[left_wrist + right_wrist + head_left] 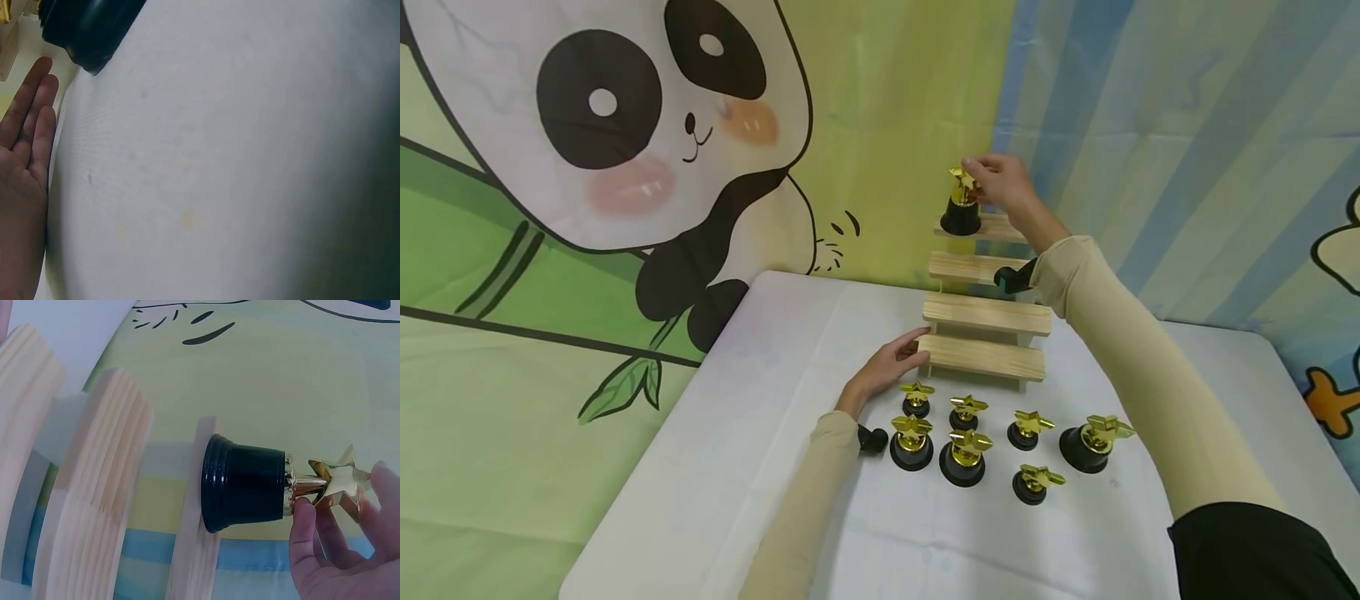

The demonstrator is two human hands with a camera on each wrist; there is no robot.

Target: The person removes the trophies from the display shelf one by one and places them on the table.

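Observation:
My right hand pinches the gold star top of a trophy. In the right wrist view, the trophy's black base stands upright on the top step, near its left end. The wooden step stand rises in tiers at the back of the table. My left hand is beside the left end of its lowest step, with the fingertips at the wood. In the left wrist view, the left fingers lie extended and hold nothing.
Several gold star trophies with black bases stand on the white table in front of the stand. A larger one is at the right. A panda-printed backdrop hangs close behind the stand. Each wrist wears a black camera.

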